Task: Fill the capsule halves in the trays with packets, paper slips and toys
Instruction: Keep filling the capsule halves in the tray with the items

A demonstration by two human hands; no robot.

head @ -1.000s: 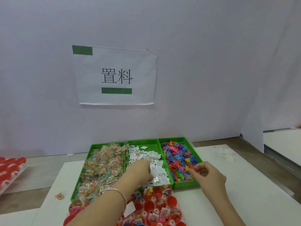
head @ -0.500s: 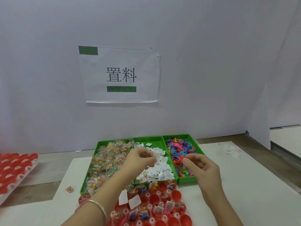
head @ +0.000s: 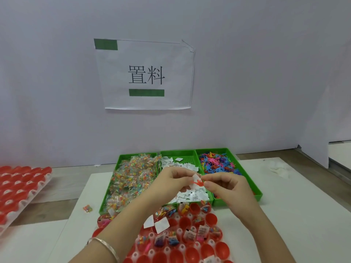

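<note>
Far out at nine o'clock lies a tray of red capsules (head: 20, 185). A loose packet (head: 87, 208) sits on the white surface (head: 284, 215), just beside the bin of packets (head: 133, 179). Over the middle bin (head: 186, 154), the left hand (head: 171, 184) pinches a paper slip (head: 195, 177). Touching it is a red toy (head: 197, 183), pinched by the right hand (head: 229, 190). At six o'clock of both hands is the tray of capsule halves (head: 190, 242), several already filled. At one o'clock is the bin of toys (head: 218, 164).

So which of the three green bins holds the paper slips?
The middle bin: white slips on a perforated floor, between the packet bin at left and the toy bin at right.
</note>
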